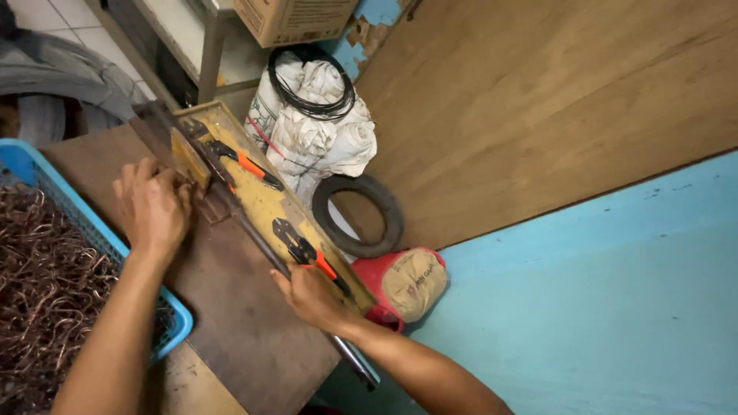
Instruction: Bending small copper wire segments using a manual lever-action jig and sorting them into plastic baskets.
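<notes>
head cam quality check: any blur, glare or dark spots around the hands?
Head view: soft overall, with slight blur on the left hand and right hand; warm, dim light, no hard glare; the yellow jig and long lever bar read clearly; the copper wire in the blue basket goes murky in shadow at the left edge; wide-angle tilt skews the wood wall.

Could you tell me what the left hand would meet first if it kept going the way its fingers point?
Probably the yellow board just beyond the left hand, near the upper orange-handled cutter; depth is hard to judge from above.
</notes>
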